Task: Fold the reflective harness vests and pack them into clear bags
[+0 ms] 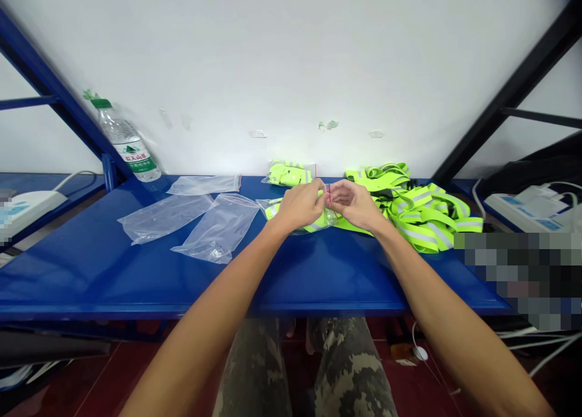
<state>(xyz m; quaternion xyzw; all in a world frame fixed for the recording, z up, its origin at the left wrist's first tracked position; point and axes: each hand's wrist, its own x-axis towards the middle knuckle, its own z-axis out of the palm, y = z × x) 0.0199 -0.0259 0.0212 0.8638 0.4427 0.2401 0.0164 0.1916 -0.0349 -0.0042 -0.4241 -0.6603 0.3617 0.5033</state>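
I'm watching through the head camera as the left hand (297,206) and the right hand (354,203) are working together at the centre of the frame, fingertips almost meeting. Both are holding a narrow pinch on the top edge of a clear plastic bag (271,203), right beside a tiny red mark (328,193) too small for me to identify. The fingers partly hide the edge, so I'm not seeing exactly how it is gathered.

The bag is lying on the blue table (91,265) under the wrists, and a folded hi-vis vest (313,224) is showing through the plastic, neon yellow-green with silver reflective bands.

Just behind the hands, at upper centre, another folded vest (288,173) is resting against the white wall, seemingly wrapped in plastic. To the right, a loose heap of vests (422,218) is sprawling across the tabletop, touching the bagged one. Three flat clear bags (218,226) are lying to the left, and a water bottle (125,144) with a green cap is leaning at upper left. Power strips (530,208) are sitting low on both sides of the table.
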